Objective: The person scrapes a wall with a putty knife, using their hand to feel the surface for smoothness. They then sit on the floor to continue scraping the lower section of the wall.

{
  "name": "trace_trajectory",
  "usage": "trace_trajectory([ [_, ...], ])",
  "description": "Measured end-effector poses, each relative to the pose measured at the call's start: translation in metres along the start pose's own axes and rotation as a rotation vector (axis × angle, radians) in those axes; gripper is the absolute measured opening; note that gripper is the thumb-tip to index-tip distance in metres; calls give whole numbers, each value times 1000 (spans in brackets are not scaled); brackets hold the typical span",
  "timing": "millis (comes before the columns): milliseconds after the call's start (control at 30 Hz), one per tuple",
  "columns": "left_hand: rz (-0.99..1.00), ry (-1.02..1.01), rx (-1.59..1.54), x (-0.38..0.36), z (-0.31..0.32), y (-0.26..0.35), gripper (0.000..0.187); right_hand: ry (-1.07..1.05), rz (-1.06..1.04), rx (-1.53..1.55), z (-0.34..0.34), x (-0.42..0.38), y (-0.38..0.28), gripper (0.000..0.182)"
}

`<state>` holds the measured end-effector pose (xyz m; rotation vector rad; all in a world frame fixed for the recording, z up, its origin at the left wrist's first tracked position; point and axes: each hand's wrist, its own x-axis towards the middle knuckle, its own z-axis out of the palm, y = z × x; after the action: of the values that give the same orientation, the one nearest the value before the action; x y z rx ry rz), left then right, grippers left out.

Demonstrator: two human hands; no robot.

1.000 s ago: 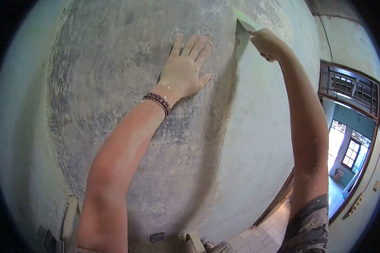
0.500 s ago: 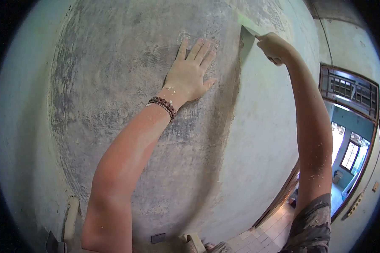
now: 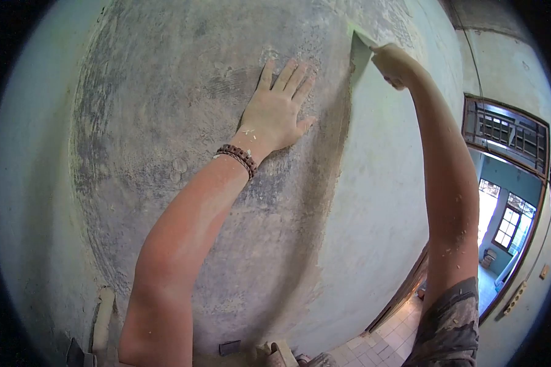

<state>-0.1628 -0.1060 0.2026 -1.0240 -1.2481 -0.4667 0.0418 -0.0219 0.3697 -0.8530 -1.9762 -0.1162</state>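
Observation:
My left hand [image 3: 275, 110] lies flat on the bare grey part of the wall [image 3: 183, 116], its fingers spread. A brown bracelet [image 3: 239, 157] circles that wrist, and pale flakes stick to the skin above it. Higher up and to the right, my right hand [image 3: 397, 64] grips a putty knife [image 3: 362, 44], whose handle is mostly hidden in the fist. The blade meets the wall at the upper end of the border between the bare grey surface and the pale green paint [image 3: 379, 171]. Paint flakes dot my right forearm.
To the right, a doorway [image 3: 502, 226] opens into a bright room, with a barred transom [image 3: 508, 131] above. A power strip [image 3: 515, 298] hangs on the wall there. Tiled floor [image 3: 386, 336] shows below. A pale pipe-like piece [image 3: 103, 318] stands at the lower left.
My right hand and the putty knife have shifted slightly up along the paint edge. My left hand stays flat in the same place on the wall.

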Motion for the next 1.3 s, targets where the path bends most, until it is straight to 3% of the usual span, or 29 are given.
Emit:
trace_trajectory([
  [233,-4,8,36,1,0,2,69,-62,8,19,-2,-5,-8,52],
  [300,3,6,33,-1,1,2,68,-70,-77,-36,-2,-14,2,53],
  [433,-1,9,37,-1,-1,2,68,-64,-22,-54,2,-18,-5,54],
  [633,-1,35,37,-3,0,3,68,-11,60,-90,4,-7,-13,42],
  [733,-7,28,40,-3,1,4,68,32,-68,-67,1,-16,-6,29],
  [800,-11,34,41,-1,2,4,68,-117,18,-28,-5,-5,-14,24],
  [900,-8,36,25,-4,4,4,68,-79,53,116,-6,-24,-8,22],
  [1167,-20,18,46,-2,0,6,68,-79,64,-28,-14,-7,-9,18],
  [1300,-30,14,52,-3,0,4,68,-92,1,21,-16,-27,-18,25],
])
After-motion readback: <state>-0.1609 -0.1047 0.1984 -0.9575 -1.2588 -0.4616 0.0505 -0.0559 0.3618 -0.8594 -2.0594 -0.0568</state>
